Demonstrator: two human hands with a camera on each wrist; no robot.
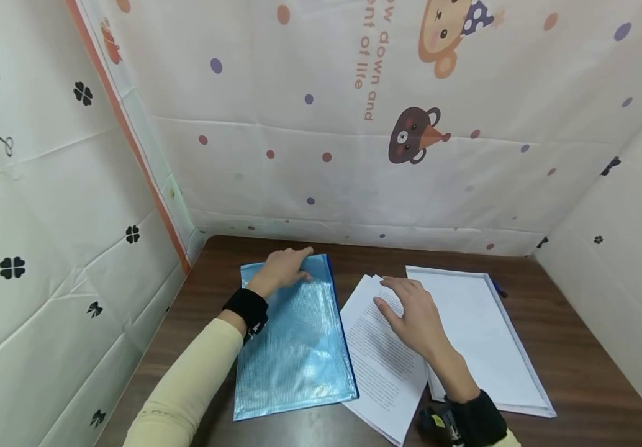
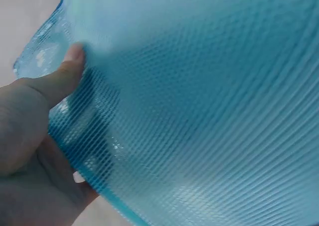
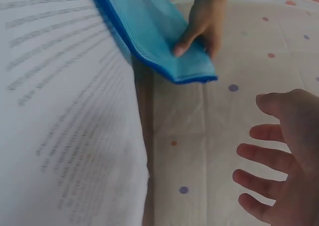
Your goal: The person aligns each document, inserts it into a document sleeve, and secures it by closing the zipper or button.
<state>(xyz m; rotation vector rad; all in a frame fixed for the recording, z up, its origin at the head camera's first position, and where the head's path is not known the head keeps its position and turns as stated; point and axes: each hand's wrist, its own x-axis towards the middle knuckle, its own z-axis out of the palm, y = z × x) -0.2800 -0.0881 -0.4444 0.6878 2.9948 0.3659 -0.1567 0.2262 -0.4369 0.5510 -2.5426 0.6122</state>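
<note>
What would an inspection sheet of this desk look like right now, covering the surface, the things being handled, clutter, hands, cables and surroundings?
Surface: dark wood-grain table, bare parts visible.
Job's things: blue mesh zip pouch lying flat; printed sheets fanned beside it.
Clutter: white folder to the right, a pen tip showing behind it.
Hands: left hand grips the pouch's far end, thumb on top; right hand is open, fingers spread above the printed sheets.
Cables: nothing seen.
Surroundings: cartoon-bear cloth hangs behind; clover-print cloth at the sides.
</note>
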